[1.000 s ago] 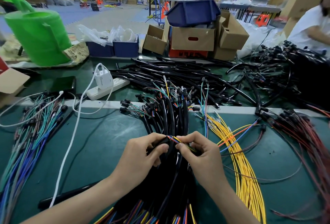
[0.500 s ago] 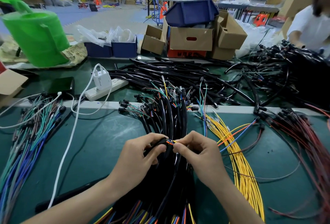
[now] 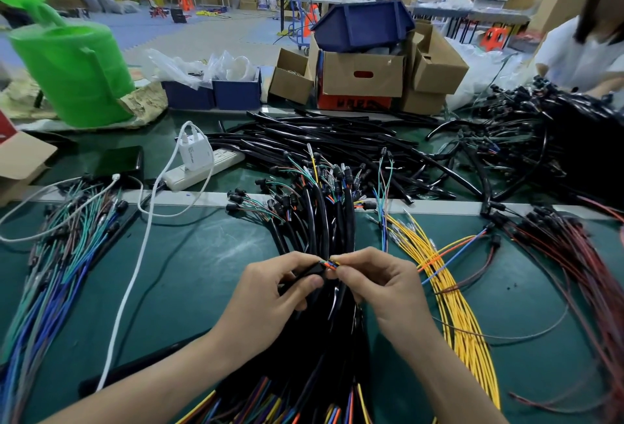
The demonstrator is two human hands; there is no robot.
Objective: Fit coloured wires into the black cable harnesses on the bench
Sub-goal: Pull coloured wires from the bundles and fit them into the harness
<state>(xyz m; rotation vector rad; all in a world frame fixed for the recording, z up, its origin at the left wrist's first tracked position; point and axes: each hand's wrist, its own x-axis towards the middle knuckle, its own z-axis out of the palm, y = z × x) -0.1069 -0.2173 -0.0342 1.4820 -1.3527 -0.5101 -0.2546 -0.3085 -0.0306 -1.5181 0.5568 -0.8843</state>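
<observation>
Few coloured wires (image 3: 328, 265): orange, blue and yellow bits are poking out between the two sets of fingertips, over the middle of the bench (image 3: 209, 255).
Black harness end (image 3: 309, 271): it's meeting those wires, sitting in the left fingers.
Left hand (image 3: 270, 295): thumb and fingers are curling round the harness end, clamping it.
Right hand (image 3: 381, 288): thumb and forefinger are pinching the coloured wires tight.
Harness bundle (image 3: 324, 221): it's running under both hands and fanning out toward the far side.
Yellow wires (image 3: 462, 315): they're lying just right of the bundle.
Red wires (image 3: 574, 255): they're sprawling along the right edge.
Blue and green wires (image 3: 50, 271): they're spreading down the left edge.
Power strip (image 3: 206, 172): it's sitting behind with a white charger (image 3: 194, 150) plugged in and a white cable (image 3: 135, 271) trailing down.
Watering can (image 3: 74, 69): big green one, standing back left.
Cardboard boxes (image 3: 361, 76): they're stacking up at the back.
</observation>
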